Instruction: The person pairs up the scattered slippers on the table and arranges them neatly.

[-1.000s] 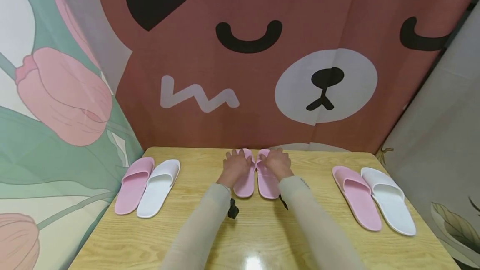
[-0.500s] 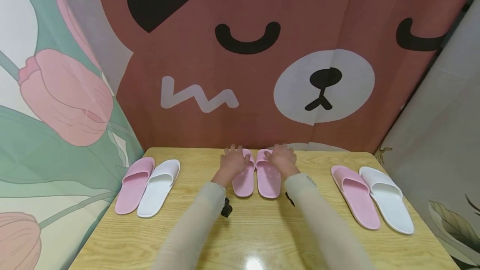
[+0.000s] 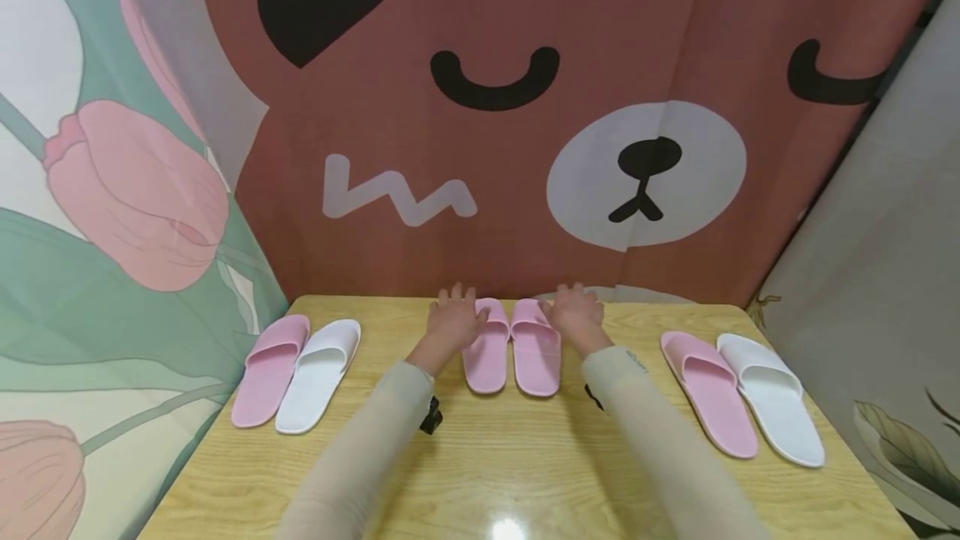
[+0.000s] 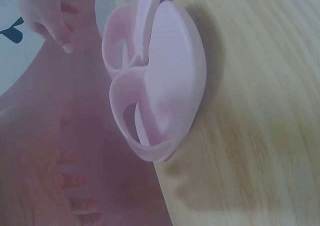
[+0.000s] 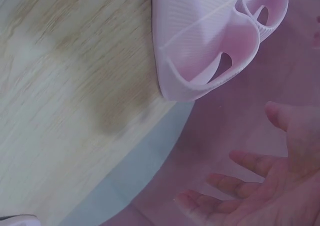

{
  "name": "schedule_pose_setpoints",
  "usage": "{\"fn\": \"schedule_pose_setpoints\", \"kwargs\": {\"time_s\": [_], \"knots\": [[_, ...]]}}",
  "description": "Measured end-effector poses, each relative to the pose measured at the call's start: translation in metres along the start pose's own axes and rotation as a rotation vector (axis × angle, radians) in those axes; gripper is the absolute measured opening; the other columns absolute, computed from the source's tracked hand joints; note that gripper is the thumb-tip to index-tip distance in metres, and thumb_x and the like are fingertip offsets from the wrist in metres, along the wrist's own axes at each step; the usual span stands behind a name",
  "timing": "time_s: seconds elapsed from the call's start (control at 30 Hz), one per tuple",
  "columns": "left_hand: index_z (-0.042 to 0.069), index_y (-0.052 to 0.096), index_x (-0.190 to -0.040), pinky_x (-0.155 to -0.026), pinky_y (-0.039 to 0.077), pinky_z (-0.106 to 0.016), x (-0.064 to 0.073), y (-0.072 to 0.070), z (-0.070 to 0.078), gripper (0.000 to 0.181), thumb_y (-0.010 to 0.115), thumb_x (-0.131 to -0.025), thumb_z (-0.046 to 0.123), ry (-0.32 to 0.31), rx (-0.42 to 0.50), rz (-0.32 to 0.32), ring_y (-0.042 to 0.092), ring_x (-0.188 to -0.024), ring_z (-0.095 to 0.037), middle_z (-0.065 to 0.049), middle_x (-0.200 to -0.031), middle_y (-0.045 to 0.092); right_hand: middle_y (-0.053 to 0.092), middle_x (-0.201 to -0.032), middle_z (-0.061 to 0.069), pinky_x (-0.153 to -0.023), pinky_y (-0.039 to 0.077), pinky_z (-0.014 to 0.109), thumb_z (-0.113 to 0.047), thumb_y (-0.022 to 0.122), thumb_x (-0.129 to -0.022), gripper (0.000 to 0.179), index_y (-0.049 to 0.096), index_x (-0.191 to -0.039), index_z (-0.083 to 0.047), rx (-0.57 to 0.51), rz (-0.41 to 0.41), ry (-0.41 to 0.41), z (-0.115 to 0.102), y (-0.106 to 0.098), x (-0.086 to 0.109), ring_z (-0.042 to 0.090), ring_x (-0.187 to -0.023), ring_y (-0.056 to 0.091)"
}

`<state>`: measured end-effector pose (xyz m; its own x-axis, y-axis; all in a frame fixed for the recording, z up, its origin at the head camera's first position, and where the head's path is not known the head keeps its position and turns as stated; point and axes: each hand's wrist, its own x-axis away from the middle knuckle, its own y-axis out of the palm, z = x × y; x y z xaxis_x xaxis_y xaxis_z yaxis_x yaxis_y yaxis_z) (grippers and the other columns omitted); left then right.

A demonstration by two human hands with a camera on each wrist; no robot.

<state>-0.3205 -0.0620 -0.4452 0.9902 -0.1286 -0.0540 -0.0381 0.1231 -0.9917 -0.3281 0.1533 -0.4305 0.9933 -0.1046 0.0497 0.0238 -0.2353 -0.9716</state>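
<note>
At the far edge of the wooden table (image 3: 495, 465), the middle pink slippers (image 3: 487, 361) sit side by side, uppers touching. Your left hand (image 3: 454, 319) and right hand (image 3: 577, 313) hang just beside them, fingers spread. Small lettering on your right cuff (image 3: 617, 368) is too tiny to read. On your left, a pink slipper (image 3: 266, 386) lies beside a white slipper (image 3: 309, 390); on your right, another such pair (image 3: 716, 407) lies.
</note>
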Motion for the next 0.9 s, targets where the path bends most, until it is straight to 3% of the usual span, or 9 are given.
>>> {"fn": "schedule_pose_setpoints", "kwargs": {"time_s": [0.37, 0.9], "knots": [[0.013, 0.038, -0.156, -0.113, 0.034, -0.057, 0.008, -0.006, -0.023, 0.065, 0.042, -0.105, 0.053, -0.002, 0.004, 0.007, 0.030, -0.145, -0.042, -0.015, -0.162, 0.031, 0.044, -0.141, 0.027, -0.103, 0.042, 0.063, -0.048, 0.051, -0.102, 0.064, 0.045, -0.148, -0.002, 0.026, 0.003, -0.016, 0.013, -0.012, 0.003, 0.051, -0.128, 0.045], [0.012, 0.038, -0.156, -0.113, 0.033, -0.059, 0.024, -0.023, -0.044, 0.065, 0.043, -0.105, 0.052, 0.030, -0.011, 0.030, 0.029, -0.146, -0.042, -0.016, -0.162, 0.031, 0.038, -0.147, 0.031, -0.100, 0.044, 0.064, -0.048, 0.050, -0.102, 0.069, 0.040, -0.151, -0.001, 0.031, 0.003, -0.031, 0.043, -0.026, 0.008, 0.055, -0.127, 0.045]]}}
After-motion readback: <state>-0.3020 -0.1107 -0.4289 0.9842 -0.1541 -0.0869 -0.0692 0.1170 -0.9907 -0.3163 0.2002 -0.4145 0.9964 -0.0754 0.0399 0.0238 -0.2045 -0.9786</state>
